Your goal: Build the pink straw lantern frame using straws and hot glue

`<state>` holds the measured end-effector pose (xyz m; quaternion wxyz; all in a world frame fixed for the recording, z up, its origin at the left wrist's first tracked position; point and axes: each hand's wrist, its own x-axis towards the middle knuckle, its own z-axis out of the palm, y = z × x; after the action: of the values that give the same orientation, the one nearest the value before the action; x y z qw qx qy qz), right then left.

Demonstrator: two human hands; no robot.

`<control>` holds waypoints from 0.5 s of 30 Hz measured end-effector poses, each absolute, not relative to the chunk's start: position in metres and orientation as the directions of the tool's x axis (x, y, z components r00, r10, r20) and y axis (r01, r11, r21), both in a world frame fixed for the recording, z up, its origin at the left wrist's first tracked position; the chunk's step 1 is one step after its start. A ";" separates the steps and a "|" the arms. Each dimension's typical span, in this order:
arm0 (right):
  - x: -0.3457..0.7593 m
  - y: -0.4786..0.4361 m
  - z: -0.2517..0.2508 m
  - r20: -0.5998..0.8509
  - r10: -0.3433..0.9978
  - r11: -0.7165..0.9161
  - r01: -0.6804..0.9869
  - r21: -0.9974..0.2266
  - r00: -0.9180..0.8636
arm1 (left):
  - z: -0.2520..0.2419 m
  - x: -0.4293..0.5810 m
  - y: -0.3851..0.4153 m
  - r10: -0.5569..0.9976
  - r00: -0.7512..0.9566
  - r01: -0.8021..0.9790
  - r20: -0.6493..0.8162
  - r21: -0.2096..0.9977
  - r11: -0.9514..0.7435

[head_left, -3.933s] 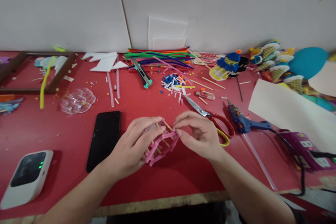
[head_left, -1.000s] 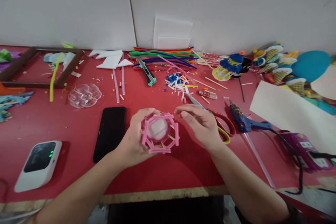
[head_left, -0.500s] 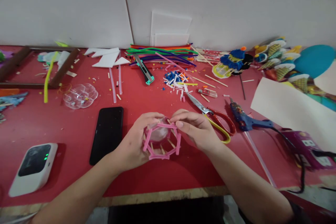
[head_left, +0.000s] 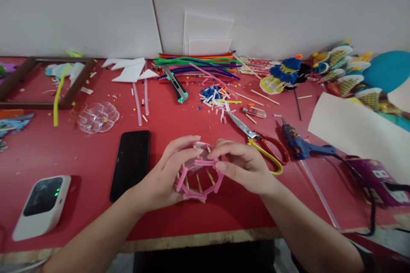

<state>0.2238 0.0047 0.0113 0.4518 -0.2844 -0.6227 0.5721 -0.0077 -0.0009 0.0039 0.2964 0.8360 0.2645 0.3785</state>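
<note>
Between my two hands is a small cage-like craft frame, made of pink strips joined in a ring with thin wooden sticks running down to a second pink ring. My left hand wraps round its left side, the fingers over the far edge. With thumb and forefinger, my right hand pinches the upper right of the pink ring. A black phone lies left of my left hand. Scissors with one red and one yellow handle rest just beyond my right hand.
A blue glue gun with a black cord lies at right, beside a purple box. A utility knife, coloured foam strips and cut bits lie behind. A white device sits at left.
The pink frame has tilted, so its near ring sits slightly lower and more of the sticks shows. My left fingers have lifted and spread over its far edge.
</note>
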 end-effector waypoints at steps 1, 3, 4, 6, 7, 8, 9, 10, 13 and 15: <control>0.224 0.004 0.012 0.236 0.874 0.186 -0.157 -0.970 -0.425 | 0.005 -0.008 -0.001 0.674 0.579 0.220 0.458 0.709 -0.670; 0.224 0.004 0.013 0.226 0.883 0.179 -0.149 -0.972 -0.411 | 0.005 -0.008 -0.002 0.679 0.598 0.192 0.426 0.746 -0.637; 0.224 0.004 0.013 0.222 0.887 0.178 -0.142 -0.974 -0.405 | 0.005 -0.008 -0.002 0.678 0.605 0.163 0.417 0.769 -0.618; 0.224 0.004 0.014 0.230 0.892 0.202 -0.113 -0.973 -0.390 | 0.003 -0.007 -0.003 0.697 0.587 0.091 0.412 0.822 -0.563; 0.224 0.003 0.014 0.248 0.892 0.231 -0.090 -0.969 -0.378 | 0.002 -0.007 -0.004 0.725 0.561 0.068 0.400 0.850 -0.522; 0.223 0.003 0.015 0.272 0.891 0.269 -0.061 -0.961 -0.363 | 0.002 -0.007 -0.004 0.764 0.522 0.061 0.380 0.876 -0.478; 0.222 0.003 0.015 0.302 0.889 0.311 -0.029 -0.950 -0.345 | 0.002 -0.007 -0.005 0.802 0.481 0.066 0.353 0.898 -0.435; 0.221 0.002 0.015 0.335 0.885 0.355 0.003 -0.935 -0.324 | 0.003 -0.007 -0.005 0.835 0.446 0.080 0.322 0.915 -0.396; 0.218 0.001 0.016 0.425 0.860 0.463 0.081 -0.883 -0.281 | 0.006 -0.007 -0.004 0.887 0.373 0.117 0.272 0.935 -0.335; 0.216 0.000 0.017 0.461 0.846 0.501 0.105 -0.859 -0.267 | 0.008 -0.007 -0.003 0.900 0.345 0.137 0.266 0.935 -0.328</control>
<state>0.2157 -0.0002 0.0166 0.5027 -0.3373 -0.7055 0.3686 -0.0070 -0.0029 0.0083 0.4414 0.6910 0.3755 0.4321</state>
